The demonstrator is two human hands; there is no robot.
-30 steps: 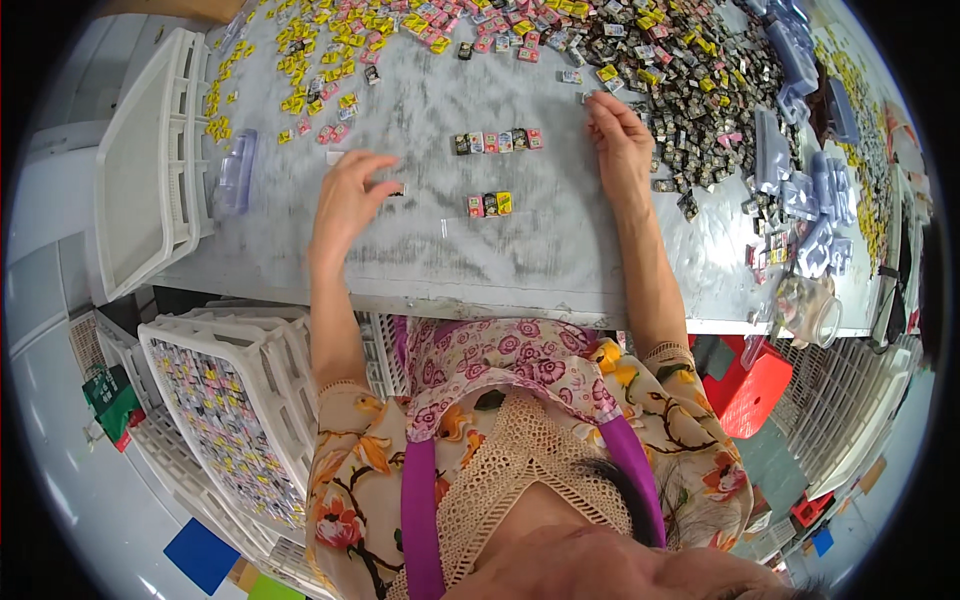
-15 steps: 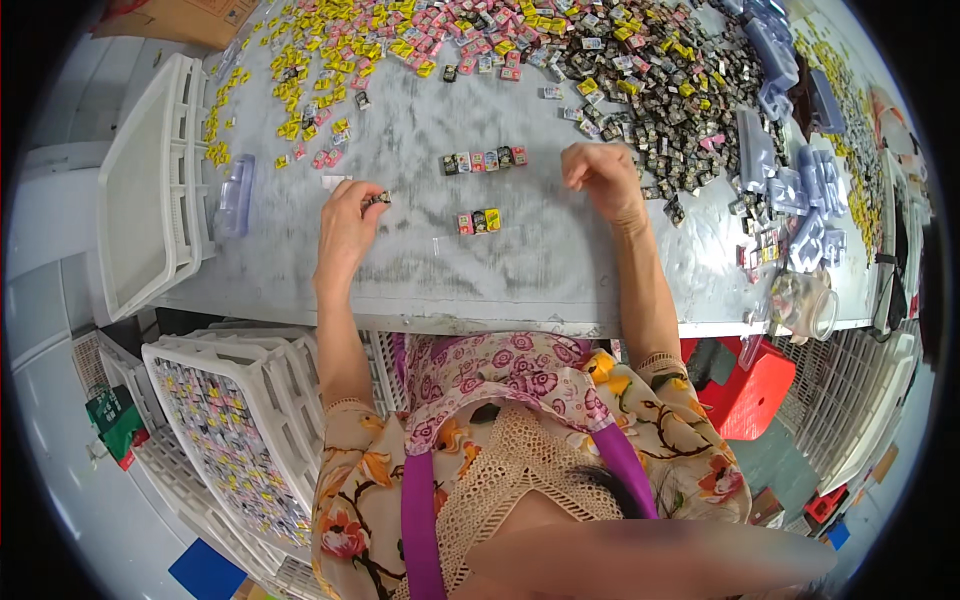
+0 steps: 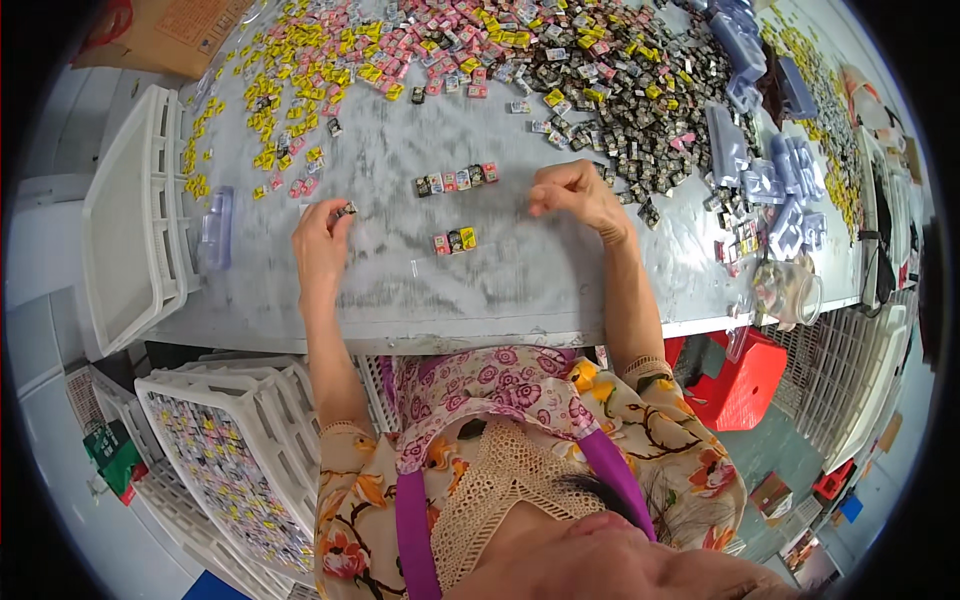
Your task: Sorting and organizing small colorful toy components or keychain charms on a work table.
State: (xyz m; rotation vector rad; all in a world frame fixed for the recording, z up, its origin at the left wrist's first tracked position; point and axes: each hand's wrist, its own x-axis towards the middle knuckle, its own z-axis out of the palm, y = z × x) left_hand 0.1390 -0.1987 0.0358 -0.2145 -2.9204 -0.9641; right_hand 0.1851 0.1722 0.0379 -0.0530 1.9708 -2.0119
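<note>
Here I count two short rows of small wrapped pieces on the pale, scuffed table (image 3: 400, 290): a row of five (image 3: 456, 181), dark, pink and red, and just below it a row of three (image 3: 454, 240), pink, dark and yellow. My left hand (image 3: 320, 245) pinches one small dark piece (image 3: 345, 210) between thumb and fingertips, just left of the rows and apart from them. My right hand (image 3: 578, 193) rests on the table right of the five, fingers curled loosely together; I cannot tell whether it holds anything. Beyond lie heaps of the same glossy little squares, yellow (image 3: 270, 80), pink (image 3: 440, 40) and dark (image 3: 640, 110). One white slatted plastic tray (image 3: 130, 230) stands at the table's left edge.
</note>
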